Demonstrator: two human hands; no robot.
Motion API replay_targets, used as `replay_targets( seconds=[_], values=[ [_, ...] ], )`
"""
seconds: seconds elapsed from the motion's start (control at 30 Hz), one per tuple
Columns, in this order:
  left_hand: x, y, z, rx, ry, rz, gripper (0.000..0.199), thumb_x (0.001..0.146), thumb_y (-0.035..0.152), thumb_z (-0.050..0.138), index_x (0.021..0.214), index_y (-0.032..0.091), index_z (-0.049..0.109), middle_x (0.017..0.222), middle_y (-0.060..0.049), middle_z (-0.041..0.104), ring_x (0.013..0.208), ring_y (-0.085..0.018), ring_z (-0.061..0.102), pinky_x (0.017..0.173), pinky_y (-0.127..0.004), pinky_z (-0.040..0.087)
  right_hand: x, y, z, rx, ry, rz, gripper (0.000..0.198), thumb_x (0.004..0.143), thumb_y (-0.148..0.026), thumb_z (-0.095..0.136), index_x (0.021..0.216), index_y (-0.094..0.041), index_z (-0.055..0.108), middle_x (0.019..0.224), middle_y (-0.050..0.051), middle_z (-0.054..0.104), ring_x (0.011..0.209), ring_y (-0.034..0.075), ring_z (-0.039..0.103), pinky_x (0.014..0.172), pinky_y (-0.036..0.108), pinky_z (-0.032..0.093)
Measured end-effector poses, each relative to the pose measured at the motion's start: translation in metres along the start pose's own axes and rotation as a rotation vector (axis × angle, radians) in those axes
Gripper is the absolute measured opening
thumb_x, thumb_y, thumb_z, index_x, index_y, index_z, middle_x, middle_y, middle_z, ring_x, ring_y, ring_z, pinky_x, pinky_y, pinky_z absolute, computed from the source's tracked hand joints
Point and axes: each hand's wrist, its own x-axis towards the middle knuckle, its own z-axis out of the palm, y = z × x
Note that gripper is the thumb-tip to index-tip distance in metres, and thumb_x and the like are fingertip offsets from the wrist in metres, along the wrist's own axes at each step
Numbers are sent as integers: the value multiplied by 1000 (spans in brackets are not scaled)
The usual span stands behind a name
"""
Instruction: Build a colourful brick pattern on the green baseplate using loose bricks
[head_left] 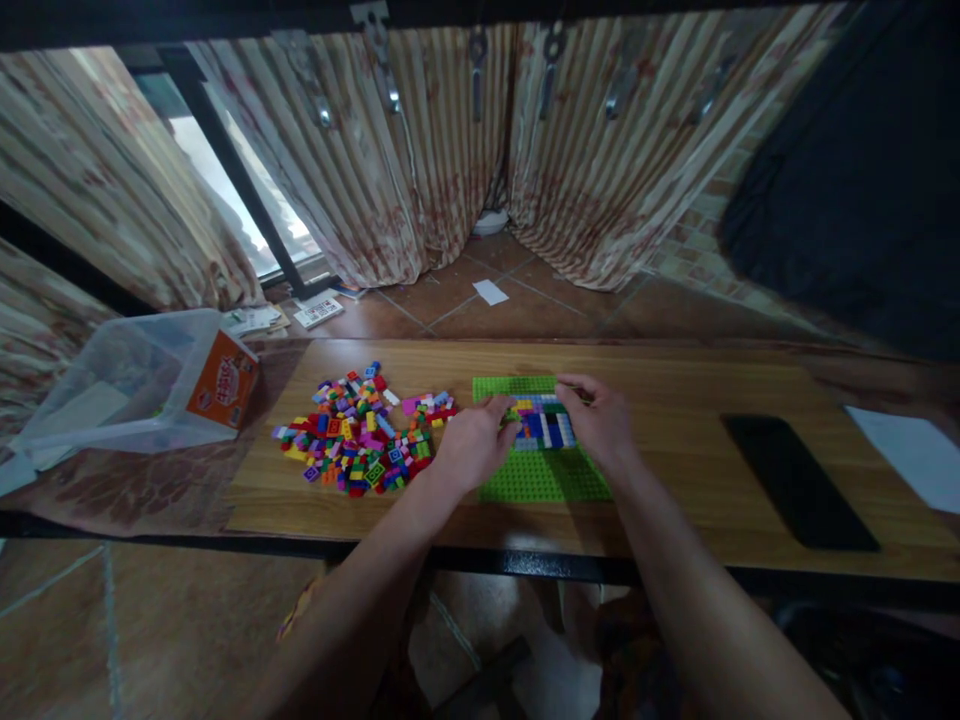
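A bright green studded baseplate (544,478) lies on the wooden table in front of me. On its upper middle is a block of toy bricks (546,428), mostly blue and white, with orange, yellow and purple ones at its upper left. My left hand (478,440) is at the left side of these bricks, its thumb and fingers closed together; what they pinch is too small to tell. My right hand (602,420) is over the plate's upper right edge, fingers curled and closed near the bricks. Anything inside its grip is hidden.
Left of the plate spreads a pile of loose bricks (360,435) in many colours. A clear plastic box (142,370) with an orange label stands at the far left. To the right are a black phone-shaped slab (799,480) and white paper (911,455). The table's dark front edge (540,563) runs nearest me.
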Motion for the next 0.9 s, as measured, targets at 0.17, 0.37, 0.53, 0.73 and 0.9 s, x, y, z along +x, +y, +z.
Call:
replay_targets(
  seconds=[0.17,0.37,0.53,0.73,0.9],
  values=[
    [4,11,10,94,-5,-32,31,96,36,47,120,18,57,112,-9,69,93,-24,68,77,-33,54,-1,-3,-3,-13,-16,23,34,80,-44,57,98,-19,73,94,10,74,82,23,67,78,38,50],
    [6,20,18,208,-49,-64,29,97,37,47,118,18,56,110,-10,69,96,-24,68,76,-32,53,-1,-4,-4,35,-30,61,34,78,-43,59,96,-19,74,89,9,74,79,22,67,73,35,51],
    [7,21,17,208,-61,-67,32,96,41,49,119,21,56,109,-9,70,98,-24,68,77,-31,52,-1,-4,-4,47,-33,64,31,76,-41,61,94,-19,74,90,9,74,79,22,67,73,35,51],
    [3,19,14,202,-56,-37,32,95,38,51,120,20,57,106,-8,70,95,-24,69,77,-31,53,-2,-5,-4,14,-63,55,29,78,-40,60,95,-20,74,93,9,75,78,21,67,74,36,52],
    [1,15,15,210,-36,-2,31,94,27,49,123,22,58,109,-7,69,91,-22,69,77,-31,54,-2,-4,-3,-21,-70,27,26,80,-36,60,94,-20,74,94,9,75,77,21,68,73,36,52]
  ],
)
